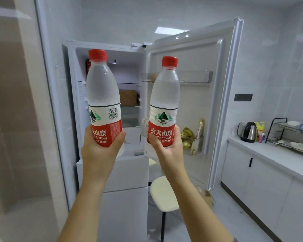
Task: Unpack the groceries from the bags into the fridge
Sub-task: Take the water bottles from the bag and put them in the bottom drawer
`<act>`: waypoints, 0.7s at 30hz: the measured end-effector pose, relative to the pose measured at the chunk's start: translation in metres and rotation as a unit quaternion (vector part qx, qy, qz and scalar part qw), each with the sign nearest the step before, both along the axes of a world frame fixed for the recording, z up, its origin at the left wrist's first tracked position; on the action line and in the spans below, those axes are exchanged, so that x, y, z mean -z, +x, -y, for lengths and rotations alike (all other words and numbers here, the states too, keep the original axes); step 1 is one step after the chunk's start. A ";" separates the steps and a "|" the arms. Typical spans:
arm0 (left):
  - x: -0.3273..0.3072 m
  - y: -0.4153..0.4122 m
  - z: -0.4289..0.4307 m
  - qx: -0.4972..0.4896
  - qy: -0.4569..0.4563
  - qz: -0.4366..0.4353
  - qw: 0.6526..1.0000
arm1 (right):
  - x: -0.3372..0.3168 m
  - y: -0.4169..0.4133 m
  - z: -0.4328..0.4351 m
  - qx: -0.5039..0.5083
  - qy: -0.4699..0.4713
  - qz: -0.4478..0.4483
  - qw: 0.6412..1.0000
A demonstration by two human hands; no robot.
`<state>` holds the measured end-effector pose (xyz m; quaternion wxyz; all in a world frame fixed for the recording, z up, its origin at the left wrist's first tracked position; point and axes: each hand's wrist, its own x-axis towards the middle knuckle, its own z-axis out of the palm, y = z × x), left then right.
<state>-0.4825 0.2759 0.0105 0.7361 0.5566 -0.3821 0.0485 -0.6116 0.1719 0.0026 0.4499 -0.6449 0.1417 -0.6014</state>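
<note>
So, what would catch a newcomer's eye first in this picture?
Two water bottles with red caps, held up side by side in the middle: the left bottle in the left hand, the right bottle in the right hand. Behind them stands the fridge, its door swung open to the right, gold packets in its lower door shelf.

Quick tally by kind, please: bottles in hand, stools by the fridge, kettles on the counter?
Water bottles: 2, the left bottle held by the left hand and the right bottle held by the right hand
Stool: 1
Kettle: 1
Total: 4
</note>
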 end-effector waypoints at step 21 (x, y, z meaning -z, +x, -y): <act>0.031 0.142 0.135 0.009 0.034 -0.034 0.999 | 0.031 0.138 0.118 0.022 0.047 -0.028 0.998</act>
